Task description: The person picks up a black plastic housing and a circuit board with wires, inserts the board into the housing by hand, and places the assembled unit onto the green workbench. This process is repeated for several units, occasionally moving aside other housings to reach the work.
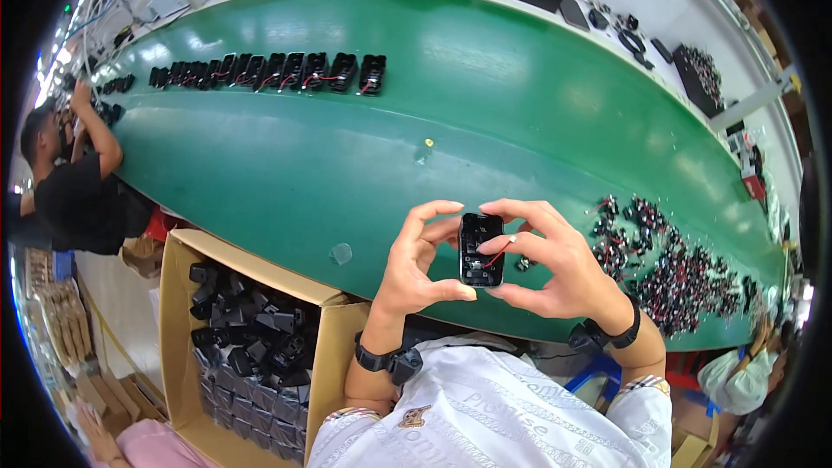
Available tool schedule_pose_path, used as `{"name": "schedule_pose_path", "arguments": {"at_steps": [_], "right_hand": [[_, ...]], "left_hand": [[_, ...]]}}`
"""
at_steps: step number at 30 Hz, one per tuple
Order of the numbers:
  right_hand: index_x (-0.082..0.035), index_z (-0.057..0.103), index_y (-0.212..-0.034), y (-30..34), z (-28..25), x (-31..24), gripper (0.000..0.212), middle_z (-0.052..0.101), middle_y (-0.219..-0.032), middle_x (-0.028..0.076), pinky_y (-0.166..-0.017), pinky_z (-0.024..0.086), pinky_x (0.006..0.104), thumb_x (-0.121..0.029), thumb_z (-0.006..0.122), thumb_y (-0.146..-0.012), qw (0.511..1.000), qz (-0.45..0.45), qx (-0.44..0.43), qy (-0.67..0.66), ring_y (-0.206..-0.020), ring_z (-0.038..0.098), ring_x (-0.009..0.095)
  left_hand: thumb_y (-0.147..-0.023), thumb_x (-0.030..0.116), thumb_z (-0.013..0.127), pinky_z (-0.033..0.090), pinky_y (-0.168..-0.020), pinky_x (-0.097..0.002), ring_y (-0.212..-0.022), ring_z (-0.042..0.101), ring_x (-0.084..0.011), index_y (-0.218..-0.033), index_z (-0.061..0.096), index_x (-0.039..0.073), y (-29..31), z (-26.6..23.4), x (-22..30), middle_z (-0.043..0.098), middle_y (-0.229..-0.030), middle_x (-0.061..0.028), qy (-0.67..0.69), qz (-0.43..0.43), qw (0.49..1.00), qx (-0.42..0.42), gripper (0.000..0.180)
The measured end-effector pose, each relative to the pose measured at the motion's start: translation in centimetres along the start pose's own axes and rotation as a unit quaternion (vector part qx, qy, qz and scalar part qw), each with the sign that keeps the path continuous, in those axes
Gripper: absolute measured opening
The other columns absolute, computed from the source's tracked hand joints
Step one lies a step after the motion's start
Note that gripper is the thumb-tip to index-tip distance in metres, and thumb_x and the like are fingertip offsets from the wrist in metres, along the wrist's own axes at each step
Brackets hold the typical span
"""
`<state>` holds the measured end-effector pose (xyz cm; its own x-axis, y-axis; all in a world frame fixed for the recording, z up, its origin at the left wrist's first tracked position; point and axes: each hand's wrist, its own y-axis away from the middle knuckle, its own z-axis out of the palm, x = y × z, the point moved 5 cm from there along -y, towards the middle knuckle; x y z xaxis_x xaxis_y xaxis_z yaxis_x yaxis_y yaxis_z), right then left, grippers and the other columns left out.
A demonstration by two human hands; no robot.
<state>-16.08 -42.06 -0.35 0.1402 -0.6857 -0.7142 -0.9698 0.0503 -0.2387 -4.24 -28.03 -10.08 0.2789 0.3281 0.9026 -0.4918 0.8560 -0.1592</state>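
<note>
Above the green conveyor belt's (364, 156) near edge, the left hand (414, 264) and right hand (555, 269) pinch a small black housing (481, 249) upright between closed fingertips, exposing its open, red-wired side; matching housings fill the cardboard box (325, 342) alongside.

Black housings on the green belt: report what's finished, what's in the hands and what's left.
Done: a row of black housings with red wires lies on the green belt. In hand: the left hand and right hand hold one black housing between them, a red wire showing on it. Left: a cardboard box of black housings at the left and a heap of small wired parts on the belt at the right.
</note>
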Motion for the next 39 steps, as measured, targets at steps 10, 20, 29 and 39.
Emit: {"name": "schedule_pose_path", "arguments": {"at_steps": [10,20,29,39], "right_hand": [[-0.007,0.056,-0.107,-10.9,2.1,4.8,0.049,0.055,-0.137,0.017,-0.102,0.049,0.0436,-0.007,0.086,-0.068,0.997,-0.078,-0.016,0.019,-0.123,0.058,0.037],[-0.01,0.043,-0.148,-22.2,6.9,18.3,0.093,0.056,-0.133,0.019,-0.106,0.048,0.0454,-0.019,0.09,-0.069,0.99,0.063,0.069,0.108,-0.124,0.057,0.037],[-0.007,0.041,-0.149,-22.3,7.2,19.2,0.093,0.048,-0.142,0.021,-0.109,0.046,0.0464,-0.029,0.09,-0.074,0.979,0.035,0.13,0.152,-0.129,0.054,0.039],[-0.007,0.065,-0.122,-2.3,0.2,8.2,0.053,0.069,-0.112,0.013,-0.077,0.057,0.0427,-0.036,0.082,-0.081,0.963,0.121,-0.181,0.162,-0.087,0.072,0.029]], "left_hand": [[-0.083,0.018,0.087,0.049,-0.104,-0.0401,-0.123,0.063,-0.0295,-0.151,0.04,0.003,3.8,-3.5,4.6,0.058,-0.141,-0.0201,-0.225,-0.023,0.949,0.218,0.084],[-0.085,0.007,0.069,0.05,-0.089,-0.0325,-0.104,0.064,-0.0193,-0.126,0.06,0.0,21.3,-6.2,18.4,0.067,-0.121,-0.0101,-0.446,-0.149,0.795,0.382,0.043],[-0.082,0.027,0.08,0.034,-0.116,-0.0514,-0.135,0.044,-0.0467,-0.138,0.05,-0.001,22.9,-17.3,11.4,0.049,-0.143,-0.0282,-0.738,-0.167,0.617,0.217,0.07],[-0.07,0.035,0.09,0.044,-0.102,-0.0508,-0.122,0.054,-0.0442,-0.143,0.05,0.005,22.0,-14.9,9.0,0.053,-0.131,-0.0251,-0.777,-0.24,0.558,0.168,0.088]]}}
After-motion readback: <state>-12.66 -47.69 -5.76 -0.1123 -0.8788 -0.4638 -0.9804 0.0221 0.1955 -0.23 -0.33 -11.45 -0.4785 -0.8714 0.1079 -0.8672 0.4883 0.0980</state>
